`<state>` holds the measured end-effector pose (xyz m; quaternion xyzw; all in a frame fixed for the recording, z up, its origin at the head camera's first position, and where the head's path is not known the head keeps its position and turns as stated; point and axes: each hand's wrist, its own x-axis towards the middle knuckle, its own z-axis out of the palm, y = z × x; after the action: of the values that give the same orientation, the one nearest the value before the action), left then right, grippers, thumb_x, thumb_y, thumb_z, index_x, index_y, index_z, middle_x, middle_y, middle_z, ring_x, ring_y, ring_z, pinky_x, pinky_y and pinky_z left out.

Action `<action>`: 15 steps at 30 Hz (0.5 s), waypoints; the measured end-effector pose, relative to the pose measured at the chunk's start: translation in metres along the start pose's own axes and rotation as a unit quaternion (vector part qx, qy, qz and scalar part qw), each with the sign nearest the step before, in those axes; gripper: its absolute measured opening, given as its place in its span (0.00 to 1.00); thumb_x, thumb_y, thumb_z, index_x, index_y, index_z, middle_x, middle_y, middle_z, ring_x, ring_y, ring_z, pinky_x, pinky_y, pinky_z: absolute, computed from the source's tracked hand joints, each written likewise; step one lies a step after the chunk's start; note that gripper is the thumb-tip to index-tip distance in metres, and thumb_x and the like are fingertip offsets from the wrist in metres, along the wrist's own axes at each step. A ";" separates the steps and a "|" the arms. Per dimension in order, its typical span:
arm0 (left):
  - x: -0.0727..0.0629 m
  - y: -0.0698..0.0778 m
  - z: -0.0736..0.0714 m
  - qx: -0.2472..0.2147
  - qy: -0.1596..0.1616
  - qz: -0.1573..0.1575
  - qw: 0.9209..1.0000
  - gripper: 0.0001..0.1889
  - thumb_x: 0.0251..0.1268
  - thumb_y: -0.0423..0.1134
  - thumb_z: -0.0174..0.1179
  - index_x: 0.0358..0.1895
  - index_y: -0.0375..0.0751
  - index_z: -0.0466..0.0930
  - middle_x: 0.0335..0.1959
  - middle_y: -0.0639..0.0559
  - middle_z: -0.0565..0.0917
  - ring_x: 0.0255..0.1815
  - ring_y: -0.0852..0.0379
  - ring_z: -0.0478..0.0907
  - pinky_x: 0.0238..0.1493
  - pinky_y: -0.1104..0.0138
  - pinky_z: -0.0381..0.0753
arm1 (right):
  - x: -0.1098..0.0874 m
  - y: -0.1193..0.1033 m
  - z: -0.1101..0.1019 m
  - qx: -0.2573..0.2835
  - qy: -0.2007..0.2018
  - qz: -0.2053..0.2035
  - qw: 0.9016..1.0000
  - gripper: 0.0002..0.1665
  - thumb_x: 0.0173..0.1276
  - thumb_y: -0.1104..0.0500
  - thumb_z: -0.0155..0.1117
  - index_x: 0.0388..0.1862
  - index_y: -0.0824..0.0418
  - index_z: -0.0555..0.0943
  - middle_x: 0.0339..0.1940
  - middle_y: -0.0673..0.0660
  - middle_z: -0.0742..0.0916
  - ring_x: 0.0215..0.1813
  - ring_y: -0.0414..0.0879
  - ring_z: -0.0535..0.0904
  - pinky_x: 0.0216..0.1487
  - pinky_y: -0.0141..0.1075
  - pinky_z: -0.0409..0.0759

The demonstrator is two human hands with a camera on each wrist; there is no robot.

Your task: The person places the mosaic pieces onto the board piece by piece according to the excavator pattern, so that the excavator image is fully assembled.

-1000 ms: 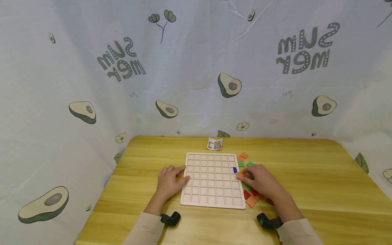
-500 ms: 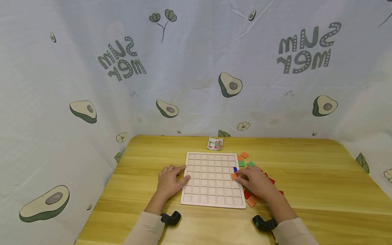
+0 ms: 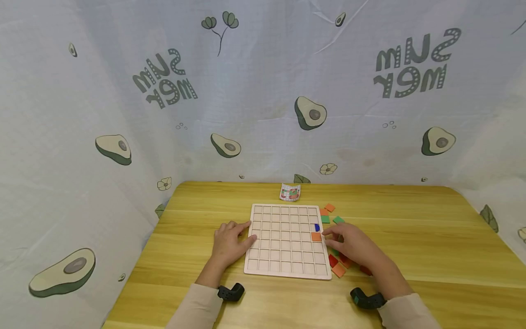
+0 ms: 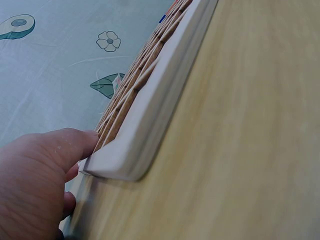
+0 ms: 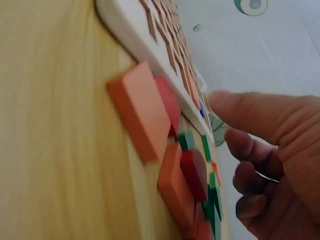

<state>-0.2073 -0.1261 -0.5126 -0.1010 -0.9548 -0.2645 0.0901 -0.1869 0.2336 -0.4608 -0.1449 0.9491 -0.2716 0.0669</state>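
Grid board (image 3: 285, 240) with one orange tile (image 3: 316, 236) and one blue piece (image 3: 317, 227) in its right-hand column

The board lies flat on the worktop (image 3: 411, 228), in front of the person, its shallow square cells divided by raised strips. The orange tile sits in a cell of the column farthest right. The blue piece is in the same column, one cell farther from the person, and covers only the right part of its cell.

The left hand (image 3: 228, 242) is at the board's left edge, thumb on the rim and index finger spread away from it; its grip is loose, resting against the wood without clasping it. The right hand (image 3: 348, 241) is just beside the right edge, near the orange tile. Its fingers are gently bent and its grip holds nothing; whether a fingertip touches the rim, I cannot tell.

Loose pieces lie along the board's right side, partly hidden by that hand: a green tile (image 3: 325, 219) and others in orange, green and red. The right wrist view shows a thick orange block (image 5: 142, 112) near the rim, with a red piece (image 5: 169, 106) partly behind it.

A small printed card (image 3: 290, 192) lies beyond the board's far edge. A pale cloth (image 3: 263, 91) printed with avocados hangs behind the worktop.
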 end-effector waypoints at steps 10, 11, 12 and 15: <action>0.000 0.001 -0.001 0.001 0.001 -0.001 1.000 0.27 0.64 0.60 0.65 0.65 0.58 0.83 0.37 0.58 0.79 0.39 0.58 0.67 0.44 0.61 0.61 | -0.024 0.010 -0.010 0.029 -0.084 -0.055 0.995 0.05 0.64 0.50 0.75 0.39 0.43 0.87 0.43 0.42 0.86 0.54 0.48 0.80 0.54 0.43 0.79; 0.000 0.001 -0.001 0.002 0.001 -0.001 1.000 0.27 0.64 0.60 0.65 0.65 0.58 0.82 0.37 0.58 0.79 0.39 0.58 0.66 0.44 0.61 0.61 | -0.025 0.010 -0.011 0.028 -0.083 -0.055 0.995 0.06 0.64 0.49 0.75 0.39 0.42 0.87 0.44 0.42 0.87 0.59 0.55 0.79 0.58 0.49 0.78; 0.000 0.001 0.000 0.002 0.001 -0.001 1.000 0.27 0.64 0.60 0.65 0.65 0.59 0.82 0.37 0.58 0.78 0.39 0.58 0.66 0.44 0.61 0.61 | -0.027 0.010 -0.011 0.024 -0.083 -0.053 0.995 0.06 0.63 0.49 0.75 0.39 0.41 0.87 0.45 0.41 0.87 0.63 0.61 0.77 0.61 0.54 0.76; 0.000 0.002 0.000 0.000 0.001 0.001 1.000 0.27 0.64 0.60 0.64 0.65 0.59 0.82 0.37 0.58 0.79 0.39 0.58 0.66 0.43 0.61 0.60 | -0.028 0.011 -0.013 0.011 -0.079 -0.056 0.995 0.08 0.62 0.48 0.76 0.39 0.41 0.87 0.44 0.40 0.87 0.61 0.61 0.76 0.61 0.57 0.74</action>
<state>-0.2071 -0.1245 -0.5120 -0.1014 -0.9546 -0.2649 0.0912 -0.1653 0.2575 -0.4546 -0.2183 0.9283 -0.2727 0.1277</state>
